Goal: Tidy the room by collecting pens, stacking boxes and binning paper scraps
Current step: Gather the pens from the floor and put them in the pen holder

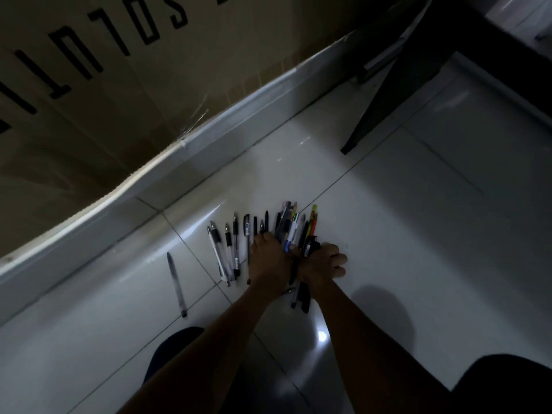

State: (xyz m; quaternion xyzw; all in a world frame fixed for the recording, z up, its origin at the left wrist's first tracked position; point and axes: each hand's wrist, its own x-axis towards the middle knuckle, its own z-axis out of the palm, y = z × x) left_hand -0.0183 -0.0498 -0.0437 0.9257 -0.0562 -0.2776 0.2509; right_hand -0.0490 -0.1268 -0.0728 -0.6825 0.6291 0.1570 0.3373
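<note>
Head view, near edge: left knee (171, 351) and right knee (507, 383) in dark cloth, down on floor (433, 234) of glossy white tile.
Forearms: both bare, stretched forward, converging over the pens.
Left hand (268, 259): palm down on the pens, fingers reaching forward over the barrels; curled round them or just pressing, cannot tell.
Right hand (325, 261): just beside the left, fingers curled, clamped round the bundle's middle.
Bundle of pens (294, 228): between the two hands, tips fanned out away from the body, tail ends poking back under the wrists, resting on the floor.
Yellow highlighter (313, 218): right edge of bundle, tip forward.
Loose pens (227, 252): short row on the tile just left of left hand, roughly parallel, some overlapping.
Single pen (176, 285): alone on the tile, farther left, well apart from the row.
White board (209, 138): long strip running diagonally beyond the pens.
Cardboard box (125, 94): behind the strip, big black letters, partly cut off.
Table leg (385, 97): dark, slanted, foot on tile at far right.
</note>
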